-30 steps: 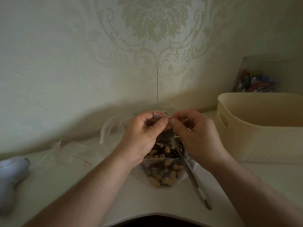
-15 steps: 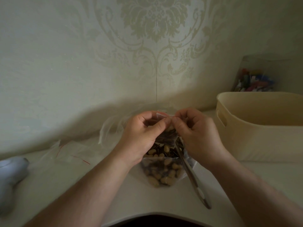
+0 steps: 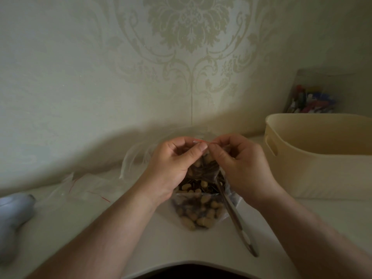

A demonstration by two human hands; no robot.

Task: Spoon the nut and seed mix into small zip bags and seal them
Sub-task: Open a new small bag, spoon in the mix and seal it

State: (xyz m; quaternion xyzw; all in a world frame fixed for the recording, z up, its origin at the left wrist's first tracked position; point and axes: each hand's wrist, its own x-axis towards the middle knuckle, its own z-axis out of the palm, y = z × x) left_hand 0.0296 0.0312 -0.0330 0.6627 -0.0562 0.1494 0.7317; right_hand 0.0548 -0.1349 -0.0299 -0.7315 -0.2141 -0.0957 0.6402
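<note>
On the white table (image 3: 141,234) a large bag of nut and seed mix (image 3: 199,210) lies with the spoon (image 3: 235,216) in it. Above, left hand (image 3: 173,168) and right hand (image 3: 243,166) pinch a small zip bag (image 3: 203,168) by its red strip (image 3: 203,141). This looks like sealing; next, press along the strip.

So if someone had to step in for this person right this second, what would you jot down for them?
Left hand: pinches the small bag's red zip strip at the top.
Right hand: pinches the same strip beside it.
The small bag, holding nuts and seeds, is held above the big mix bag on the table. The spoon lies in the big bag, handle toward you. Spare empty zip bags lie to the left.
Done: this bag is filled.
Left: finish pressing its zip shut, then fill and seal the others.
</note>
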